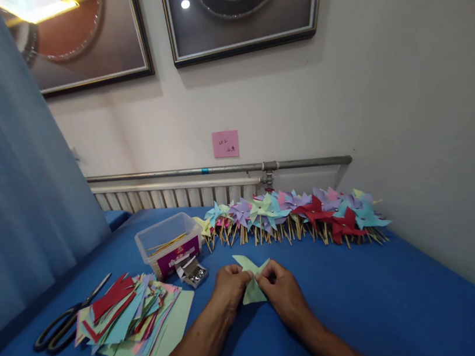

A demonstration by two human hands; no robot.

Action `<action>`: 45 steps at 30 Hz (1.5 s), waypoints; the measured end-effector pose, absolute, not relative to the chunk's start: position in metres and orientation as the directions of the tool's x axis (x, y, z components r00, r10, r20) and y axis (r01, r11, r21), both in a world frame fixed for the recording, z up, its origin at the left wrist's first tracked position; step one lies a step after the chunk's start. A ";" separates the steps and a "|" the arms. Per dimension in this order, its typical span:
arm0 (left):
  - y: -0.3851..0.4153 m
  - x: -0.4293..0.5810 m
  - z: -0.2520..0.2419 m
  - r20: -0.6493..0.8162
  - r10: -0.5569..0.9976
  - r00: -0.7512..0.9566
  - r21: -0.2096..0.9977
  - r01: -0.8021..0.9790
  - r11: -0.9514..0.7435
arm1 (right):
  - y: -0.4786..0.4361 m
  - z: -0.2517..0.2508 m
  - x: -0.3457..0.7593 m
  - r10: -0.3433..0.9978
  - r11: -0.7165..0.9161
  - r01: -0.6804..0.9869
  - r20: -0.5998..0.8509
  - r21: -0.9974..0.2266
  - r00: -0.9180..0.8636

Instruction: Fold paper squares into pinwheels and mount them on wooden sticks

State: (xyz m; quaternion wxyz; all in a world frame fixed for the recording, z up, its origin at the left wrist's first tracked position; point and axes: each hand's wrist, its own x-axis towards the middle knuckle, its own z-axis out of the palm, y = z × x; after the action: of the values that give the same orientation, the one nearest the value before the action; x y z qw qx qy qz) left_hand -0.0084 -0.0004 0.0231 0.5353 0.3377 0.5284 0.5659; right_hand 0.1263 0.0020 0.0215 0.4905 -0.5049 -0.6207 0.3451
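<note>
A light green paper pinwheel (pixel 254 294), partly folded, is held up between my two hands over the blue table. My left hand (pixel 232 285) pinches it near the centre from the left. From the right, my right hand (pixel 281 289) grips a folded blade close to the middle. One pointed blade sticks up above my left fingers, and a flat part hangs below. My fingertips hide the centre, so I cannot tell whether a pin is there. Left of my hands stands a small open box of silver pins (pixel 196 274).
Cut coloured paper (pixel 128 317) lies in a heap at the left, with black-handled scissors (pixel 67 322) beside it. A clear plastic tub (pixel 142 238) holds thin sticks. Many finished pinwheels (pixel 264 209) on sticks lie along the back. A blue curtain (pixel 11 174) hangs at left.
</note>
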 end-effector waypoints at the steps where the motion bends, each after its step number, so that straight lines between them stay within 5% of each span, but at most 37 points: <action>1: 0.000 -0.008 0.023 -0.188 0.962 -0.199 0.959 -0.250 0.136 | 0.001 0.022 0.127 0.965 0.258 0.272 0.262 -0.927 -0.019; 20: 0.001 -0.010 0.019 -0.165 0.975 -0.146 0.966 -0.223 0.130 | 0.006 0.016 0.132 0.969 0.243 0.280 0.216 -0.929 -0.124; 27: -0.001 -0.007 0.024 -0.180 0.967 -0.178 0.927 -0.361 0.106 | 0.008 0.006 0.122 0.988 0.143 -0.130 0.149 -0.981 -0.034; 34: -0.004 -0.006 0.026 -0.168 0.978 -0.126 0.911 -0.399 0.105 | 0.014 0.002 0.124 0.996 0.050 -0.271 0.068 -0.961 -0.058; 45: -0.003 -0.009 0.030 -0.245 0.955 -0.170 0.885 -0.442 0.148 | 0.009 0.009 0.128 0.973 0.179 -0.083 0.189 -0.980 -0.133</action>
State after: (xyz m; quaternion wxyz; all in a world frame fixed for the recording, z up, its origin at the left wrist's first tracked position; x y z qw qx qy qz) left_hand -0.0094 -0.0030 0.0303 0.5864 0.2670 0.4797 0.5956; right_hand 0.1280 0.0091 0.0089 0.5250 -0.3971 -0.5600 0.5030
